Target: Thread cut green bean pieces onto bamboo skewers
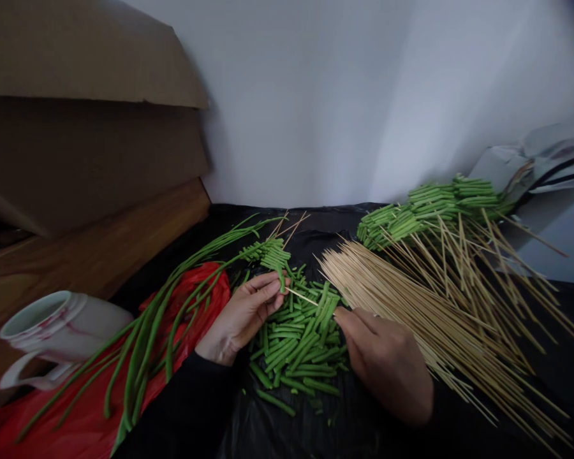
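Note:
My left hand point(247, 312) is closed in a pinch on a short green bean piece point(282, 278) at the tip of a thin wooden skewer point(302, 296). My right hand point(387, 360) is closed on the other end of that skewer. Both hands hover over a heap of cut green bean pieces point(299, 344) on black plastic sheeting point(316, 427). A skewer threaded with bean pieces point(270, 252) lies just beyond my left hand.
A big pile of bare wooden skewers point(435, 306) spreads to the right, with finished bean skewers point(430, 207) stacked behind it. Long uncut green beans point(153, 325) lie on a red plastic bag point(76, 414) at left, beside a white mug point(57, 331) and cardboard boxes point(86, 108).

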`<state>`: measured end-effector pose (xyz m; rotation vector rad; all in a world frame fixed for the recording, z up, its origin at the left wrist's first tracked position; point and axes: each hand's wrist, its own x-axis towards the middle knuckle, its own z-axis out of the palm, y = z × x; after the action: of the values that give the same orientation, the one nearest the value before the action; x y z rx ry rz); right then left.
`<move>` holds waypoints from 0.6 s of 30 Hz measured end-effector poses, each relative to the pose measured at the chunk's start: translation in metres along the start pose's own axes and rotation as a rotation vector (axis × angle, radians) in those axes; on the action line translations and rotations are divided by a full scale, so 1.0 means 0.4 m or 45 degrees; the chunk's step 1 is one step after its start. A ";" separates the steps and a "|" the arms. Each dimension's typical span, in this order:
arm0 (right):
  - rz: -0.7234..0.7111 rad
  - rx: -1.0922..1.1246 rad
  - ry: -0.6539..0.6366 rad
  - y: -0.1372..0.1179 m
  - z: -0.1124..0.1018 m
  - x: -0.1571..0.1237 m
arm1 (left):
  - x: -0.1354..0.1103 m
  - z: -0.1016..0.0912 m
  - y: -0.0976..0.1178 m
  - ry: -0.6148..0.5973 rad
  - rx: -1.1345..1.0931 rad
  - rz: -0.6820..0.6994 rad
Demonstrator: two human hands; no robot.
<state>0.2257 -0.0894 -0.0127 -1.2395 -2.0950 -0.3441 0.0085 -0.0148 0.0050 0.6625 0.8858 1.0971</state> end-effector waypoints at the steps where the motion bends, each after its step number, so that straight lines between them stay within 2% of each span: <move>1: 0.001 -0.001 -0.001 0.000 0.000 0.000 | 0.000 0.000 0.000 0.002 0.006 0.005; 11: 0.001 -0.012 -0.028 -0.003 0.002 -0.002 | 0.001 -0.004 -0.007 0.021 0.171 0.134; 18: 0.016 -0.001 -0.036 -0.007 0.008 -0.005 | -0.001 0.007 -0.019 0.020 0.179 0.121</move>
<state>0.2225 -0.0906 -0.0162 -1.2645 -2.1101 -0.3236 0.0144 -0.0178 0.0003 0.8200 0.9591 1.1326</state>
